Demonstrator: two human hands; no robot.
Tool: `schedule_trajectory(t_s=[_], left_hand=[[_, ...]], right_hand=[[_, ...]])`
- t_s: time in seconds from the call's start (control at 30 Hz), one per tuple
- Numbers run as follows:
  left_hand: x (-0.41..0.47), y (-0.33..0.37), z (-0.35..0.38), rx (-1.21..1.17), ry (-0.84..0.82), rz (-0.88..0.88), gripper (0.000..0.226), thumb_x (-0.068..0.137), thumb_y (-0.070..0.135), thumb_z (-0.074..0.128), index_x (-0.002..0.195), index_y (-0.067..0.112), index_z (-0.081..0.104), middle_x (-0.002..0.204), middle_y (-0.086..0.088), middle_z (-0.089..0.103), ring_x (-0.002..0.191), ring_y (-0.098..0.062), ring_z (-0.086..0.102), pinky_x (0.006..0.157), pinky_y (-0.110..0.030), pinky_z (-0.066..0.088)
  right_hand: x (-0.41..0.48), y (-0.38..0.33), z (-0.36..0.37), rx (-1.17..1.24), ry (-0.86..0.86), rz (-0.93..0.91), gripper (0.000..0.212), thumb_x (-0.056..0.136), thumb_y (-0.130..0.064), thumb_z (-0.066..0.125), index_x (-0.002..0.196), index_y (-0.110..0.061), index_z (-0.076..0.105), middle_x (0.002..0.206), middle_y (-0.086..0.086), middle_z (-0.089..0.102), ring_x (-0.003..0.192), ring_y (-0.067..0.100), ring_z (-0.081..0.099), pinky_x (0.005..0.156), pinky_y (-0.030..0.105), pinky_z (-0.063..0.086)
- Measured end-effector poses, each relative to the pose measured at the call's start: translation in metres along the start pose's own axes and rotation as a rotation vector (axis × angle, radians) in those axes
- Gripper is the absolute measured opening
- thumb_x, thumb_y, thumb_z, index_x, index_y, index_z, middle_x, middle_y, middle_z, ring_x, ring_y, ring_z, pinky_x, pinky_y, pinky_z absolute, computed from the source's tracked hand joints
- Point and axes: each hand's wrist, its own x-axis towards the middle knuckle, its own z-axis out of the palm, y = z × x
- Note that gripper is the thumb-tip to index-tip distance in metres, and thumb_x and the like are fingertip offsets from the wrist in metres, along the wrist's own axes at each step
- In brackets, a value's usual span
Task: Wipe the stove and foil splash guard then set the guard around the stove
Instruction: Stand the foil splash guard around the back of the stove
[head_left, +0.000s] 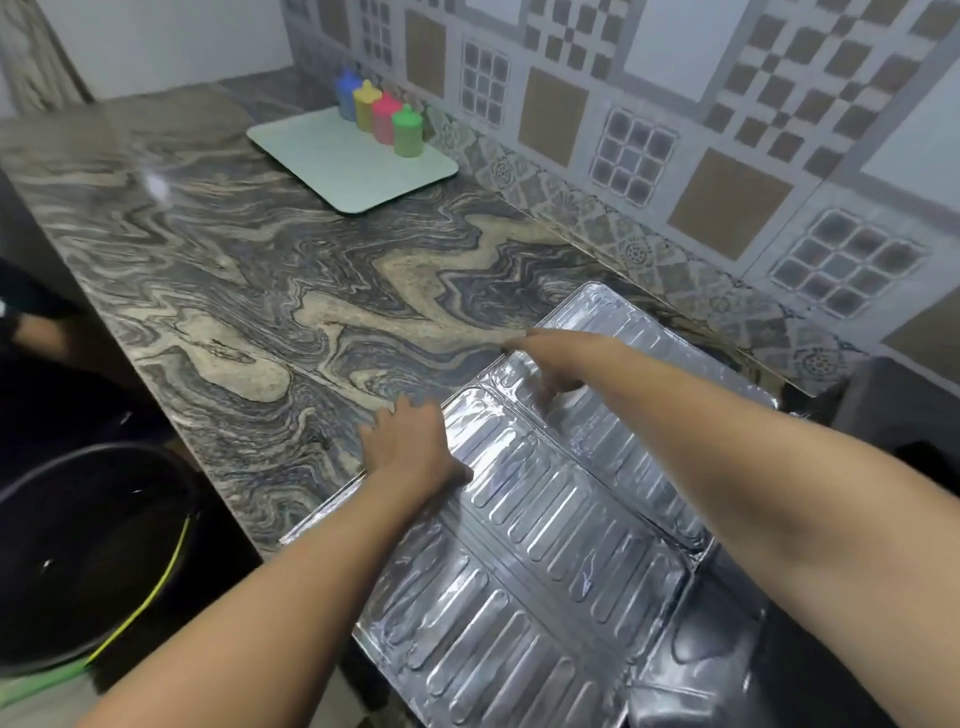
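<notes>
At the far left a black bucket (78, 561) sits below the edge of the marbled countertop (234, 249), and further back a pale tray (332, 171) carries four coloured bottles (379, 117) against the tiled wall (675, 130). The left hand (410, 441) lies released, fingers straight and spread over the near-left edge of the foil splash guard (545, 519), which rests flat on the counter with its panels partly unfolded. The right hand (556, 358) reaches across to the guard's upper crease with one finger stretched out and the others bent down; whether they pinch the foil cannot be told through the blur. The stove cannot be picked out with any certainty at the right. The foil looks thin, so a hard press or a tug at one corner would likely dent or tear a crease, and a panel sliding over the counter's front edge could drop toward the bucket
</notes>
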Motion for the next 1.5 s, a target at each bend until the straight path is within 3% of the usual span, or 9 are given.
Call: schedule_trajectory(t_s=[0.13,0.3,0.53,0.63,0.77,0.93,1.23,1.4,1.5], left_hand=[[0.007,0.0,-0.007,-0.037,-0.02,-0.072,0.069,0.058,0.056,0.09,0.108,0.018,0.061,0.124,-0.009,0.056,0.118,-0.033,0.049,0.102,-0.05,0.042],[0.01,0.002,-0.009,-0.056,-0.032,-0.083,0.085,0.06,0.052,0.091,0.128,0.015,0.056,0.136,-0.013,0.049,0.126,-0.035,0.046,0.104,-0.048,0.043],[0.016,0.003,-0.002,-0.128,-0.018,-0.074,0.083,0.054,0.055,0.092,0.12,0.02,0.056,0.121,-0.008,0.06,0.116,-0.033,0.054,0.1,-0.053,0.046],[0.019,0.005,-0.009,-0.235,-0.047,-0.065,0.078,0.059,0.049,0.092,0.119,0.021,0.052,0.116,-0.005,0.062,0.109,-0.03,0.057,0.098,-0.05,0.048],[0.025,0.006,-0.033,-0.391,-0.009,0.011,0.04,0.078,0.027,0.081,0.106,0.02,0.054,0.113,-0.008,0.065,0.097,-0.029,0.061,0.082,-0.034,0.049],[0.02,0.012,-0.081,-0.427,0.116,0.1,0.017,0.085,0.015,0.068,0.094,0.026,0.06,0.102,-0.011,0.071,0.096,-0.031,0.065,0.077,-0.032,0.047],[-0.024,0.038,-0.167,-0.385,0.366,0.329,0.021,0.089,0.017,0.063,0.101,0.034,0.065,0.107,-0.011,0.073,0.103,-0.034,0.065,0.09,-0.041,0.053],[-0.042,0.063,-0.196,-0.335,0.484,0.459,0.025,0.094,0.015,0.061,0.115,0.026,0.07,0.114,-0.011,0.072,0.108,-0.033,0.064,0.088,-0.038,0.051],[-0.042,0.079,-0.205,-0.26,0.522,0.518,0.025,0.096,0.021,0.062,0.118,0.03,0.069,0.119,-0.012,0.071,0.11,-0.035,0.064,0.084,-0.037,0.048]], right_hand=[[0.007,0.004,-0.004,-0.196,0.071,-0.029,0.117,0.047,-0.028,0.098,0.146,-0.036,0.037,0.148,0.008,0.037,0.125,0.035,0.049,0.099,0.048,0.048],[0.009,0.0,-0.012,-0.348,0.091,-0.049,0.102,0.054,-0.04,0.094,0.138,-0.028,0.037,0.147,0.01,0.033,0.138,0.039,0.026,0.109,0.058,0.033],[0.017,0.016,-0.025,-0.183,0.18,-0.053,0.043,0.075,-0.035,0.084,0.1,-0.031,0.049,0.11,0.011,0.054,0.099,0.027,0.051,0.06,0.03,0.042],[0.008,0.024,-0.036,-0.167,0.261,-0.09,0.023,0.085,-0.027,0.075,0.101,-0.024,0.059,0.107,0.007,0.059,0.098,0.025,0.051,0.066,0.03,0.038],[-0.016,0.027,-0.057,-0.174,0.321,-0.109,0.017,0.085,-0.032,0.074,0.094,-0.028,0.06,0.114,0.003,0.063,0.107,0.028,0.052,0.091,0.037,0.041],[-0.058,0.029,-0.091,-0.165,0.432,-0.114,0.018,0.09,-0.03,0.071,0.105,-0.021,0.07,0.115,0.005,0.066,0.111,0.029,0.057,0.084,0.029,0.037],[-0.161,0.034,-0.14,-0.018,0.594,-0.012,0.012,0.092,-0.02,0.068,0.102,-0.015,0.073,0.094,-0.002,0.059,0.091,0.017,0.054,0.073,0.021,0.032],[-0.21,0.042,-0.153,0.011,0.663,0.093,0.016,0.09,-0.025,0.07,0.105,-0.02,0.073,0.106,0.004,0.067,0.104,0.025,0.056,0.09,0.032,0.045],[-0.234,0.05,-0.153,0.074,0.686,0.147,0.016,0.091,-0.018,0.069,0.106,-0.015,0.075,0.107,0.008,0.072,0.095,0.024,0.064,0.081,0.027,0.047]])
